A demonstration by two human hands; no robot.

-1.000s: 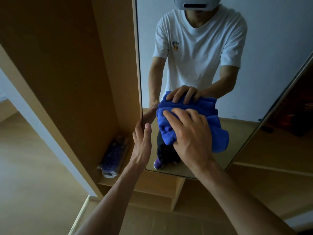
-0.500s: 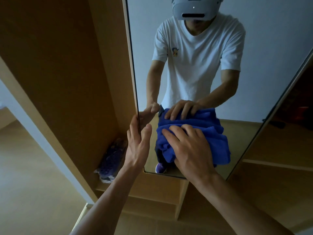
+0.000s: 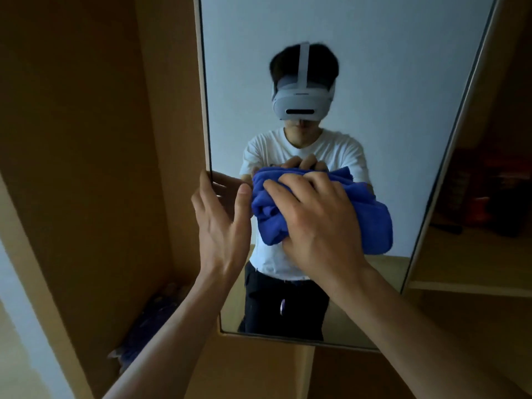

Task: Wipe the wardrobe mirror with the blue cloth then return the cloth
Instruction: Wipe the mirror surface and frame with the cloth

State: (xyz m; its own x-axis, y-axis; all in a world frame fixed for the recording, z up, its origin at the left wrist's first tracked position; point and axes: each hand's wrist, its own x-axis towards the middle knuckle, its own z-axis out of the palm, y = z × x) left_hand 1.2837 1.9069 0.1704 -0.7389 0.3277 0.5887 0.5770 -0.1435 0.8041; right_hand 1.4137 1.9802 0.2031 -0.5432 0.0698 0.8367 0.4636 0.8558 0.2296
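Wooden wardrobe panels [image 3: 86, 139] frame the wardrobe mirror [image 3: 374, 82], which reflects a white headset [image 3: 300, 102]. Against the glass, near its left edge at about mid-height, the right hand [image 3: 316, 223] clenches the bunched blue cloth [image 3: 371, 214], fingers curled over it. The left hand [image 3: 221, 226] grasps the mirror's left edge, thumb on the front. A blurred purple bundle [image 3: 146, 321] lies in the wardrobe's lower left corner.

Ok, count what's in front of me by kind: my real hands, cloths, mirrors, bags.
hands: 2, left hand and right hand
blue cloth: 1
mirror: 1
bag: 1, blurred, low in the wardrobe
total: 5
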